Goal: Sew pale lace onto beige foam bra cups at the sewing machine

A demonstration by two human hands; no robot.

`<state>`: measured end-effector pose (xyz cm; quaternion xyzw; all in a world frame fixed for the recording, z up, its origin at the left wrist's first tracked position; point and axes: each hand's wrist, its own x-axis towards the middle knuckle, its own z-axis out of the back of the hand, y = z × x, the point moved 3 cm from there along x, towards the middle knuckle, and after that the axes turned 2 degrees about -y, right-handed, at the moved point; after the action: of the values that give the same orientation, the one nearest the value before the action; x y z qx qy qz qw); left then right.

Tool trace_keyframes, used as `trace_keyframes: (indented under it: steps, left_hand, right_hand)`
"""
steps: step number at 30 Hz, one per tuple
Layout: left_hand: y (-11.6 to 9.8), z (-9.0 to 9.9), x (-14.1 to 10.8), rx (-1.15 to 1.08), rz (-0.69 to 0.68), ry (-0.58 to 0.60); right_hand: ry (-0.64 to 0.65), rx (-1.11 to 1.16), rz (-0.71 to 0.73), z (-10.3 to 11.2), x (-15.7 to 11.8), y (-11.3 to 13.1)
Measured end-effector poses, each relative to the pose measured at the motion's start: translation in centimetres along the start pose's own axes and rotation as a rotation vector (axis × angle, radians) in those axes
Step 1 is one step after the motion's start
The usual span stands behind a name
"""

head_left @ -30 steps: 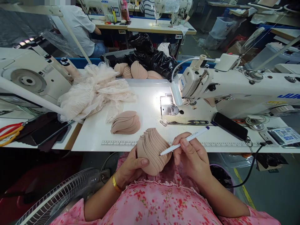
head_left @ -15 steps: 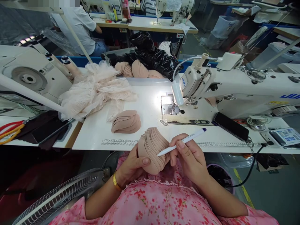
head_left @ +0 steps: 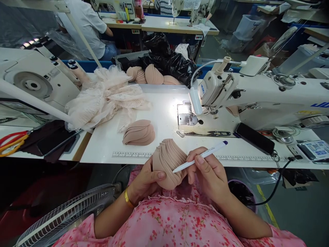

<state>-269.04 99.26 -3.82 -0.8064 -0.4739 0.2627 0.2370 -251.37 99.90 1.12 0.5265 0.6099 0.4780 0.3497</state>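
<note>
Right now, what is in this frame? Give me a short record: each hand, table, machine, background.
Left hand: fanned stack of beige pieces
Right hand: white pen, its tip at that stack
Table: second stack, crumpled lace, phone, ruler strip
Machine: sewing machine at the right, lamp lit
Background: black bag, more beige pieces, co-worker

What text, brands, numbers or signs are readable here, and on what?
"JUKI": head of the near sewing machine.
"JU", rest cut off by the picture's right edge: same machine's arm.
Too small or blurred to read: print on the pen, ruler strip numbers, display panel, plastic bin lettering, paper at the top edge.
</note>
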Motion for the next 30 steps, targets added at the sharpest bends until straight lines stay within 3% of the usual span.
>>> trace_keyframes:
  steps: [4,15,22,30]
  left_hand:
    - [0.1,0.2,-0.1,-0.026,0.004,-0.02]
    - [-0.3,-0.5,0.0,0.049,0.041,-0.004]
    - [0.3,0.2,-0.1,-0.029,0.009,-0.018]
    - [0.3,0.0,0.0,-0.037,0.007,-0.012]
  right_hand:
    - [-0.044,-0.008,0.04,0.4,-0.1,0.2]
    - [0.044,-0.038,0.006,-0.2,-0.5,-0.1]
    - [-0.022,-0.062,0.043,0.7,-0.6,-0.3]
    - [0.028,0.001,0.009,0.0,-0.3,-0.2]
